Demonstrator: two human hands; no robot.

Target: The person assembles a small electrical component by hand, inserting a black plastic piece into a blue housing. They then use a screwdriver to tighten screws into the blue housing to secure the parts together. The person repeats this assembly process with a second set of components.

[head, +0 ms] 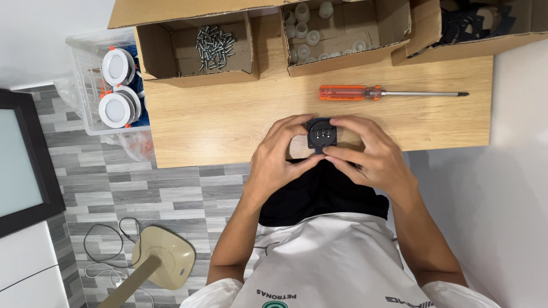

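Black part [321,134]: held between both hands at the near bench [228,122] edge; left hand [283,157] and right hand [371,157] pinch it from either side. Screwdriver [388,93] lies beyond, crosswise.

Grey plank floor [171,188], pale wooden table [228,120], white wall [45,34], beige lamp base [165,256].

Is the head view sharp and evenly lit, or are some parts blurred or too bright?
Head view: sharp overall, with soft even light; the black part between the left hand and right hand is dark, its details hard to read; the white floor at right looks nearly washed out.
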